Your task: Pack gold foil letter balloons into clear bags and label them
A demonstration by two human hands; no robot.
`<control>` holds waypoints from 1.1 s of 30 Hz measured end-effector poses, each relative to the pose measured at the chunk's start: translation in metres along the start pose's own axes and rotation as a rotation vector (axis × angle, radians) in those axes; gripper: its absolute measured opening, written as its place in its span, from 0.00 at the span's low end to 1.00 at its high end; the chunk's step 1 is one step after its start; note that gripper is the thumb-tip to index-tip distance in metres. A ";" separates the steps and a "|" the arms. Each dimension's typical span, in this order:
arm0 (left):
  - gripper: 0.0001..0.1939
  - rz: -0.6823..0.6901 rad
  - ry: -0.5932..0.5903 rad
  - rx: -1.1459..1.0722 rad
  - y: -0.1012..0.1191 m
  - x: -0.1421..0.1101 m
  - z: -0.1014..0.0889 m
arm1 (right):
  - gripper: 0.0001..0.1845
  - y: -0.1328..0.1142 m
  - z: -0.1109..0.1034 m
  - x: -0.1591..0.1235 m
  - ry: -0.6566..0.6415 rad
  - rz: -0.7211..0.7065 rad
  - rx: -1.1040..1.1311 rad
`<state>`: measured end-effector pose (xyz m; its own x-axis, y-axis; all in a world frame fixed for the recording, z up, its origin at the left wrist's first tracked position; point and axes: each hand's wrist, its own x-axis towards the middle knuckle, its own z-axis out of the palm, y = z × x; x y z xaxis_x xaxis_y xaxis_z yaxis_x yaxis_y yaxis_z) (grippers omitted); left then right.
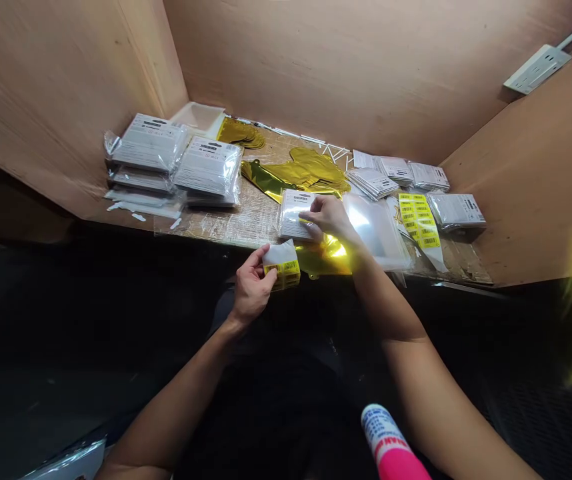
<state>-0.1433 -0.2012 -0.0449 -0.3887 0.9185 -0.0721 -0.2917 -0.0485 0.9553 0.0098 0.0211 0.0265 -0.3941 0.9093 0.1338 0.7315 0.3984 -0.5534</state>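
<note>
My left hand (252, 287) is closed on a folded strip of yellow barcode stickers (290, 268), just off the table's front edge. A bare white end of its backing (279, 253) sticks up. Over a white printed packet (293, 230), my right hand (331, 217) pinches a small yellow sticker (305, 218). Its fingertips are at the packet's face; whether the sticker touches it I cannot tell. The packet lies near the table edge, partly covered by my fingers. Shiny gold foil (323, 257) hangs at the edge below my right wrist.
Stacked wrapped packets (153, 147) stand at the left, more packets (373, 181) at the right. Gold foil pieces (311, 170) lie behind. Clear plastic sleeves (376, 233) and another barcode sticker sheet (420, 223) lie right. Wooden walls (316, 67) enclose the table; a pink-and-white tube (391, 440) is below.
</note>
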 end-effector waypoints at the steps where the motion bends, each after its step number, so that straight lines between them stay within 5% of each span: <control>1: 0.40 0.004 -0.001 -0.015 0.000 0.001 -0.002 | 0.19 0.001 0.004 -0.002 0.036 -0.004 -0.107; 5: 0.45 0.069 0.023 -0.056 0.005 0.015 -0.016 | 0.13 0.014 0.013 -0.013 0.162 -0.071 -0.258; 10: 0.38 0.223 0.062 -0.042 0.024 0.039 -0.042 | 0.11 -0.005 0.009 -0.019 0.339 -0.159 -0.078; 16: 0.35 0.189 0.134 -0.074 0.047 0.046 -0.058 | 0.13 -0.084 0.033 -0.041 -0.166 -0.416 0.513; 19: 0.36 0.190 0.128 -0.091 0.051 0.042 -0.061 | 0.16 -0.100 0.052 -0.044 -0.380 -0.419 0.682; 21: 0.34 0.188 0.089 -0.096 0.052 0.040 -0.066 | 0.14 -0.102 0.061 -0.044 -0.414 -0.397 0.715; 25: 0.25 0.159 0.016 -0.136 0.048 0.041 -0.074 | 0.12 -0.101 0.066 -0.046 -0.349 -0.428 0.632; 33: 0.26 -0.048 0.018 -0.353 0.068 0.034 -0.068 | 0.07 -0.102 0.064 -0.059 -0.050 -0.693 0.390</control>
<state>-0.2360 -0.1997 -0.0020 -0.3819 0.9160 -0.1225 -0.5929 -0.1411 0.7928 -0.0776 -0.0806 0.0226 -0.7192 0.4601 0.5206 0.0673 0.7919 -0.6069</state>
